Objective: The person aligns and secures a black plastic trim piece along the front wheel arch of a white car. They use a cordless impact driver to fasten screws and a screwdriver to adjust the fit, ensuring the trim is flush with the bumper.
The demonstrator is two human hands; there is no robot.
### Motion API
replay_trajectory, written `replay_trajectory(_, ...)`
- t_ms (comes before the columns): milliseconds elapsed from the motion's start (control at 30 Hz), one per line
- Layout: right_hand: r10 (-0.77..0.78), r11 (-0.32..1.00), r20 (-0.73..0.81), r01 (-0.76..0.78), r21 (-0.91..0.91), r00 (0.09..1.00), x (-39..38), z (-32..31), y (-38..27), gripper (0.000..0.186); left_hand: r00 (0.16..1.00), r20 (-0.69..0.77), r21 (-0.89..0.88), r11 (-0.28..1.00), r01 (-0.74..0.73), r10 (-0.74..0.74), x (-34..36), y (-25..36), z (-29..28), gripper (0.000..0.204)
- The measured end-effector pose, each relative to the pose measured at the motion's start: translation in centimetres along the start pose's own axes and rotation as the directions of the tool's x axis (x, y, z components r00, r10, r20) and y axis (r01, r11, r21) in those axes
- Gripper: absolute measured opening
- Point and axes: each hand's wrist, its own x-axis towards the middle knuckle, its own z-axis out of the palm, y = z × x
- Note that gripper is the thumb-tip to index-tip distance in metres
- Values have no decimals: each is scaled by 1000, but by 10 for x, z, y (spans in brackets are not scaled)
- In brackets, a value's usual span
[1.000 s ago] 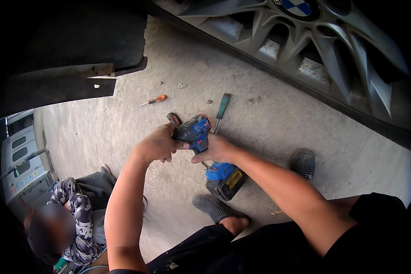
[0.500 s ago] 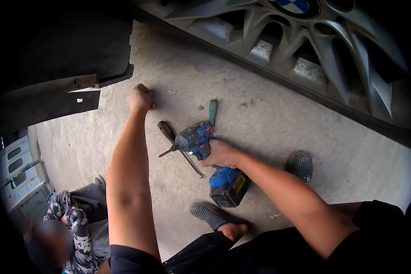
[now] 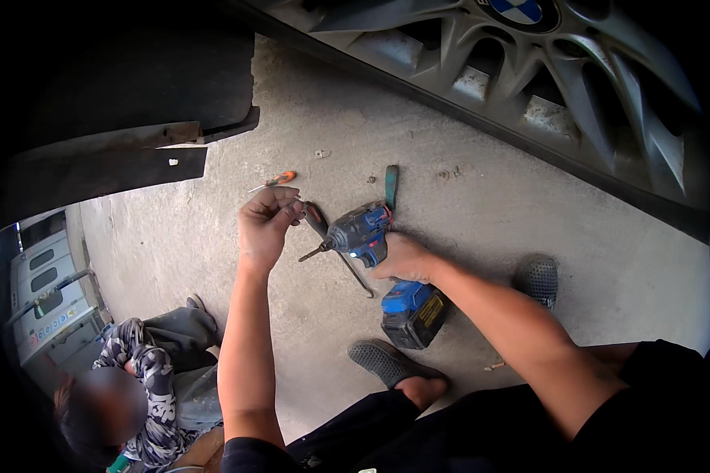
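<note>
My right hand grips the handle of a blue and black cordless impact driver, whose thin bit points left. Its battery hangs below my wrist. My left hand is raised left of the bit, thumb and fingers pinched together; whatever is between them is too small to make out. Just beyond it an orange-handled screwdriver lies on the concrete. A pry tool with a dark handle and hooked tip lies partly behind the driver. A green-handled tool shows past the driver's back end.
A car wheel with silver spokes stands at the far right. Dark panels hang at the far left. Another person sits low at the left, near a white cabinet. My sandalled feet rest on the concrete floor.
My left hand has come back from the floor beside the orange-handled screwdriver, which it now leaves uncovered, and is pinched near the driver's bit. The right hand keeps its grip on the impact driver.
</note>
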Motion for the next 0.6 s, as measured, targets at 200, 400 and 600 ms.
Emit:
replay_trajectory(200, -144, 990, -178, 141, -33, 973, 0, 19, -21, 40, 999, -43, -155, 988, -21, 15, -62, 41, -29, 20)
replay_trajectory(400, -165, 986, -344, 152, -63, 924, -11, 19, -75, 37, 985, -161, -127, 991, 46, -66, -90, 70, -44, 19)
replay_trajectory(600, -180, 977, -360, 126, -169, 916, -12, 14, -85, 44, 990, -141, -105, 994, -24, 9, -95, 73, -38, 20)
